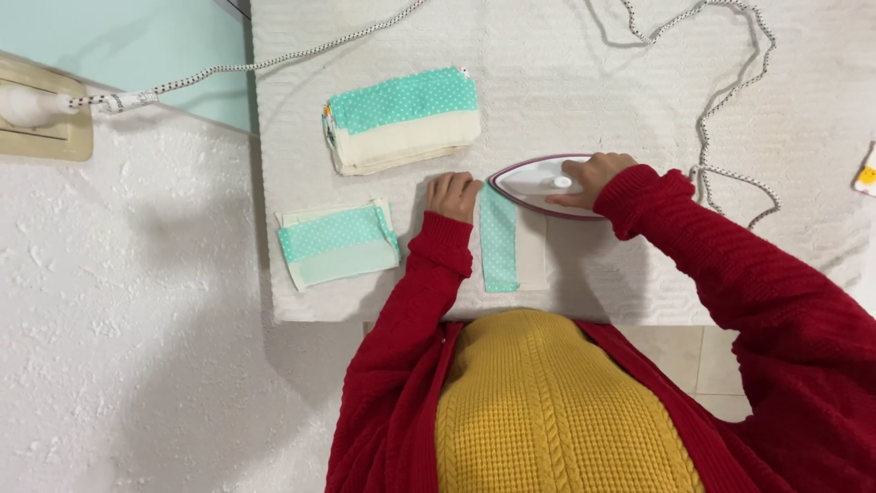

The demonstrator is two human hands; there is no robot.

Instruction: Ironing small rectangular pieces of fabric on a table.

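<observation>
My right hand (595, 175) grips the handle of a white iron with a dark red rim (534, 183), which rests on the far end of a fabric piece made of a teal dotted strip and a cream strip (500, 242). Beside that piece's left edge, my left hand (453, 194) lies on the white padded surface (584, 82) with its fingers curled and nothing in it. Both arms are in red knitted sleeves.
A thick stack of folded teal-and-cream pieces (401, 120) lies at the back left. A thinner stack (338, 243) sits near the front left corner. The iron's braided cord (730, 100) loops across the back right and runs left to a wall socket (41, 114).
</observation>
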